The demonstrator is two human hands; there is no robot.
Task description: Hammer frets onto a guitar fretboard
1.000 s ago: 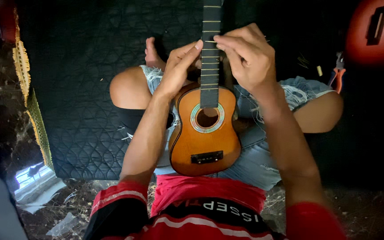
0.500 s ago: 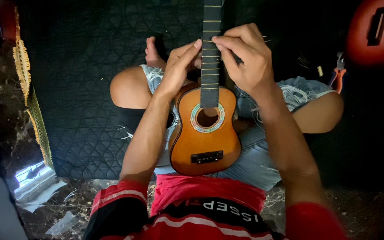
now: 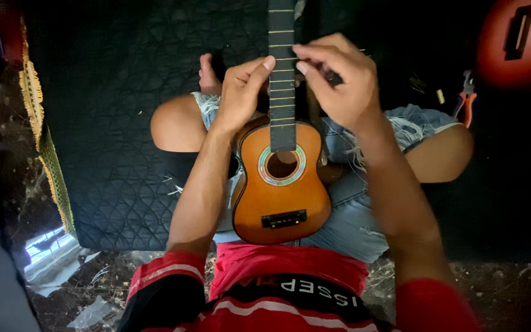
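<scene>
both hands meet at the ukulele (image 3: 281, 197) neck, frame centre. left hand (image 3: 241, 92) curls against its edge; right hand (image 3: 339, 83) pinches something small (unclear what). pliers (image 3: 464, 101) lie upper right

Red shirt (image 3: 290, 276) with black-and-white stripes, frayed denim shorts (image 3: 351, 221).

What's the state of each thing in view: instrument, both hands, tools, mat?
small guitar: lying face up on the person's lap, neck pointing away
left hand: on the left side of the neck, thumb tip at the fretboard edge
right hand: over the neck, fingers pinched on a small dark thing, too small to identify
pliers: lying on the mat, untouched
red guitar body: lying at upper right, partly cropped
dark quilted mat: spread flat
</scene>
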